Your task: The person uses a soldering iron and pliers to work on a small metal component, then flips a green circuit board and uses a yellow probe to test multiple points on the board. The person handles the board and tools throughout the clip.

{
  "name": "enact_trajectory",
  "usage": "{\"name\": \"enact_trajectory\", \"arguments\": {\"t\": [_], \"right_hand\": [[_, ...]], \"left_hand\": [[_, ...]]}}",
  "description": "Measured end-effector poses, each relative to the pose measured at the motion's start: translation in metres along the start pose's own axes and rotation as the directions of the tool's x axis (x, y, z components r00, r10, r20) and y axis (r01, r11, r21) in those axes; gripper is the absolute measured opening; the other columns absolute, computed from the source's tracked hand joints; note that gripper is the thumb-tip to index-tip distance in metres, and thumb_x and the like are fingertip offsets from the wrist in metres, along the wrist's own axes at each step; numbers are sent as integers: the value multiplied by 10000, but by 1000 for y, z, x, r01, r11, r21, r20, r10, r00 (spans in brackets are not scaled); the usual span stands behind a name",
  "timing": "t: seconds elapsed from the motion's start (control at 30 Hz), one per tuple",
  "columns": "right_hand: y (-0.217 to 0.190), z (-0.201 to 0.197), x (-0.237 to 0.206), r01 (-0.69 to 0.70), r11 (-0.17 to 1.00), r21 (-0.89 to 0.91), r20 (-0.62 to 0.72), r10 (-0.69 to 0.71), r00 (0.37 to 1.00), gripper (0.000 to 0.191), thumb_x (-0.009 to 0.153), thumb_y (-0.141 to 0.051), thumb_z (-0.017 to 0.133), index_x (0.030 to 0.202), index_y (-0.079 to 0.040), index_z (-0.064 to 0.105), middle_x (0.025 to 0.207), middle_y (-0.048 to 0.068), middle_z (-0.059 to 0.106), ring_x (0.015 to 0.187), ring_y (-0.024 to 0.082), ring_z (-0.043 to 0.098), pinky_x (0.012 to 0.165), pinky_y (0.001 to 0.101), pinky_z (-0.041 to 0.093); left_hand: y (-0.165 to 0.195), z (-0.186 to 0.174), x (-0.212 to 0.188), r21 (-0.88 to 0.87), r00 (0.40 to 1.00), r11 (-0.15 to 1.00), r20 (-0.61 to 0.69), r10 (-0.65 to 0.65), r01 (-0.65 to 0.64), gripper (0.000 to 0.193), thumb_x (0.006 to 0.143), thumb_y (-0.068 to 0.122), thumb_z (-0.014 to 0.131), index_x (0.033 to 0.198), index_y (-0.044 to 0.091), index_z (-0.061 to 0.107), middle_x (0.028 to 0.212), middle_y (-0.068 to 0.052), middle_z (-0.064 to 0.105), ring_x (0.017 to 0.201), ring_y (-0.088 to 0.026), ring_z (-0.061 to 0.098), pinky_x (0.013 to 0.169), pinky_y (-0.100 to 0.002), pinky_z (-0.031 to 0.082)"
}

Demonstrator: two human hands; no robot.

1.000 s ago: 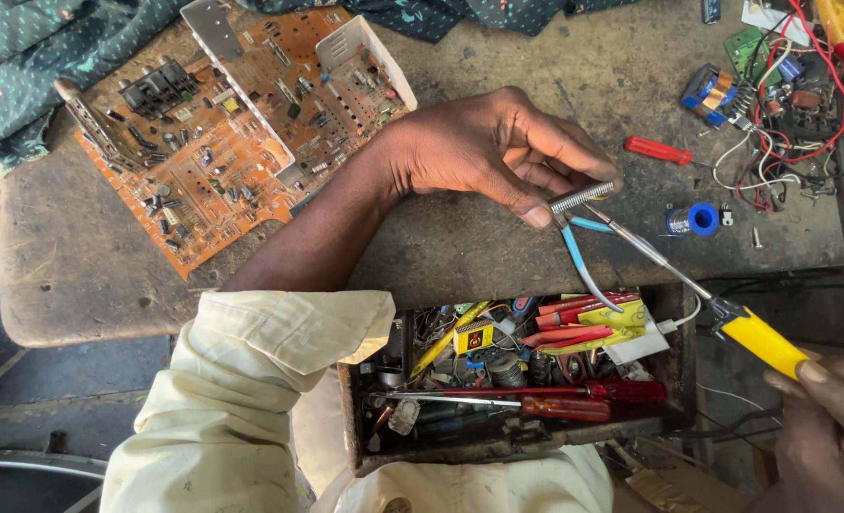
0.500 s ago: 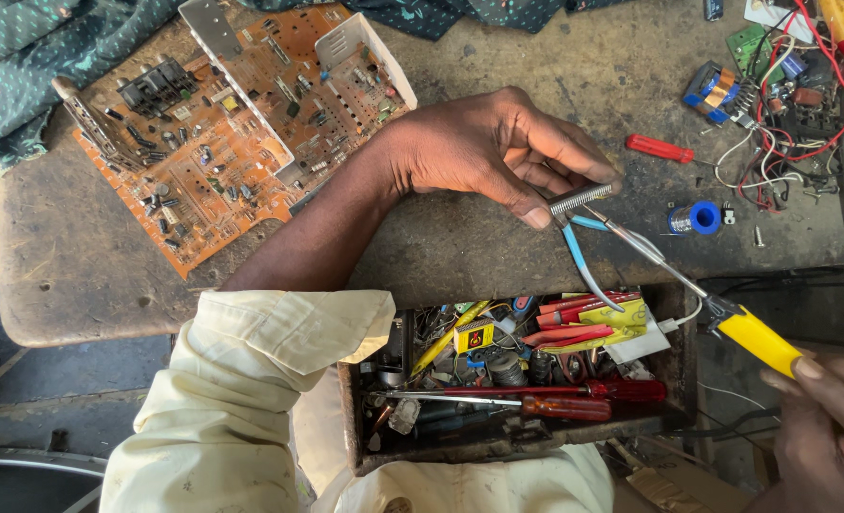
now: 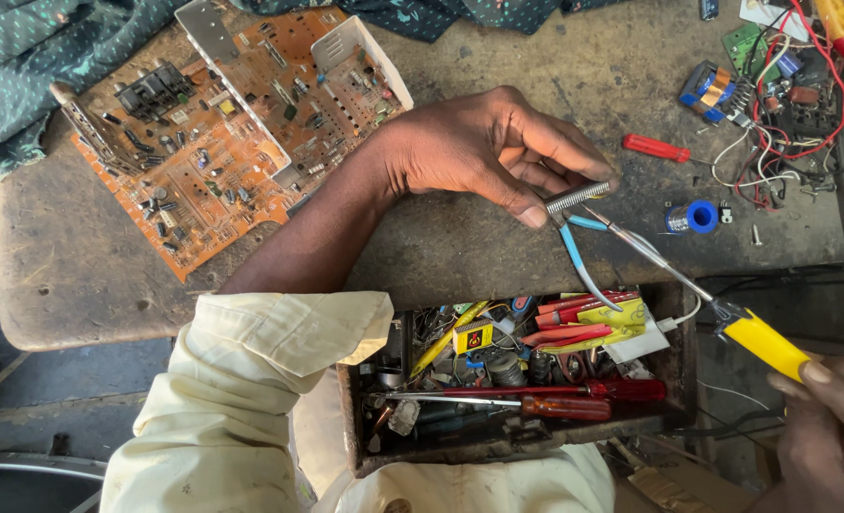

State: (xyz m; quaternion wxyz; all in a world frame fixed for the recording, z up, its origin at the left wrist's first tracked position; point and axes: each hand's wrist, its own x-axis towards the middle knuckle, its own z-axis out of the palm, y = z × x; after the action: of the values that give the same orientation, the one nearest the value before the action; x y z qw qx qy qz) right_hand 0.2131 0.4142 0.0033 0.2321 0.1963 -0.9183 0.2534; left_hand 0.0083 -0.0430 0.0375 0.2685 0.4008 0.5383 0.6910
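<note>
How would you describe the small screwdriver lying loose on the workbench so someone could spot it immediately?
On the worn grey workbench, look right of the left hand, toward the tangle of red and white wires. The small red-handled screwdriver lies alone there; unlike the screwdrivers in the open tool drawer, it rests on the benchtop.

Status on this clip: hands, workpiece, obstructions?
Left hand pinches small ribbed metal part. Right hand holds yellow-handled soldering iron, tip at part. Nothing between.

Head cam, close, down over workbench

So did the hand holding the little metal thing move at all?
No. The left hand keeps the ridged metal part in the same spot, just left of the blue spool.
</note>
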Motion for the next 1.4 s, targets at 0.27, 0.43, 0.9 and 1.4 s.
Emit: {"name": "enact_trajectory", "arguments": {"t": [0.27,0.43,0.9,1.4], "right_hand": [[-6,6,4,15,1000,2,-39,-15,999,205,1055,110,676,1226,34,591,1125,212,660,962,226,668,825,237,547],[2,5,-2,26,999,35,-14,-25,1000,186,1118,121,694,1244,31,592,1106,187,664,981,203,679,830,220,557],[-3,4,1,27,999,-46,-1,-27,1000,178,1099,91,707,1222,35,591,1102,203,695,977,231,695,808,222,565],[30,-1,-12,1,1000,8,51,-2,999,251,1050,107,719,1278,46,633,1119,209,691,942,221,706,806,230,574]], "left_hand": [[0,1,1,-37,1000,999,14,-3,3,605,838,-56,863,1398,18,645,1507,-180,610,1373,-247,631,1203,-375,525],[0,0,0,-45,1000,999,21,4,-3,604,845,-61,860,1404,13,643,1510,-183,609,1372,-247,630,1215,-373,536],[-1,0,0,-18,1000,1000,25,6,-6,601,850,-53,861,1404,25,643,1516,-181,605,1388,-245,630,1183,-377,505],[1,-1,0,-4,1000,1000,26,11,-10,616,846,-43,867,1414,21,636,1526,-181,599,1398,-250,619,1232,-374,525]]}}
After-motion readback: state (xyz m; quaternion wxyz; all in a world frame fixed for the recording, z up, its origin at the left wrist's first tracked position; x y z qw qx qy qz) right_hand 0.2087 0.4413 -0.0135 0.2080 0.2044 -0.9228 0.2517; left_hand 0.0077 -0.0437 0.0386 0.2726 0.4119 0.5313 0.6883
